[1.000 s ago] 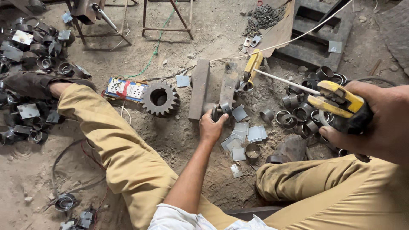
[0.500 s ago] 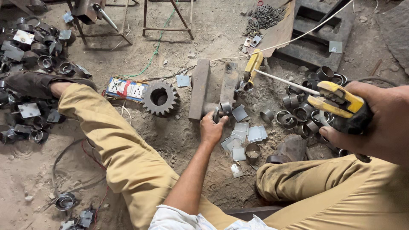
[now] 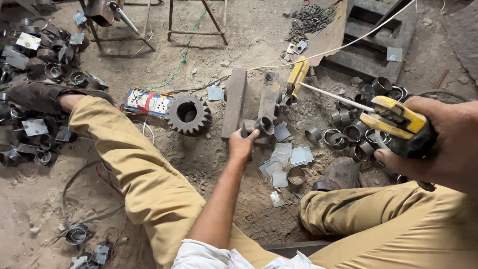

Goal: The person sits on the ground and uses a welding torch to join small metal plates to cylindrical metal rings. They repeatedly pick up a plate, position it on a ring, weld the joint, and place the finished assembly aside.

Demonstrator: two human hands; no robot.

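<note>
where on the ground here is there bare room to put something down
Bare dirt lies between the gear and the stool legs beyond it, and at the lower left, outside the left leg. It is crowded between the legs, where flat plates lie, by the rings under the right hand, and at the left scrap pile.

**Where things lie on the workshop floor**

Two metal bars (image 3: 251, 99) lie side by side between the person's legs. The gear (image 3: 187, 114) lies left of them, the flat plates (image 3: 286, 157) in front, the loose rings (image 3: 348, 129) to the right.
</note>
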